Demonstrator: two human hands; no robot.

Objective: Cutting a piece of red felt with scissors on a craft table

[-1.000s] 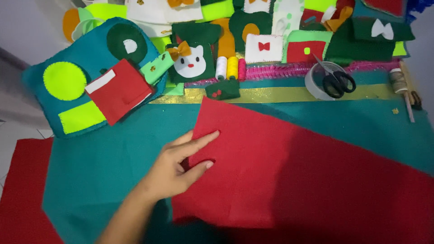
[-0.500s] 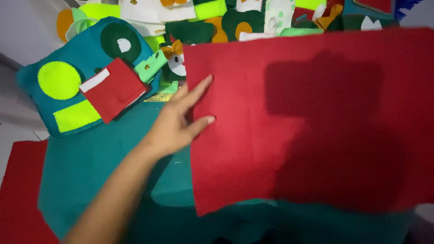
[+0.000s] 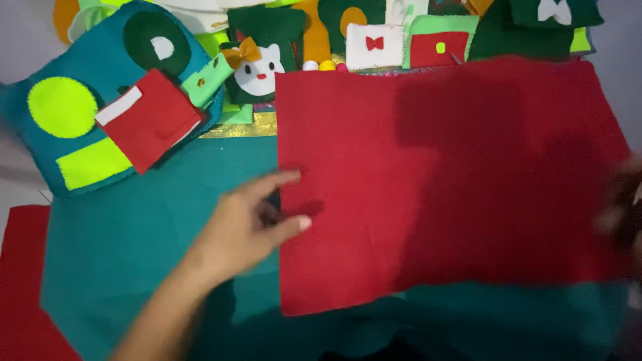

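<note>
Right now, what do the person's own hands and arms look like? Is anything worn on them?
The left hand and its forearm are bare: no sleeve, glove, ring, bracelet or watch shows. Its fingers are slim, and the thumb nail is short, pale and looks unpainted. The right hand is only a dark, blurred shape at the picture's right edge, so I cannot tell whether anything is worn on it.
</note>
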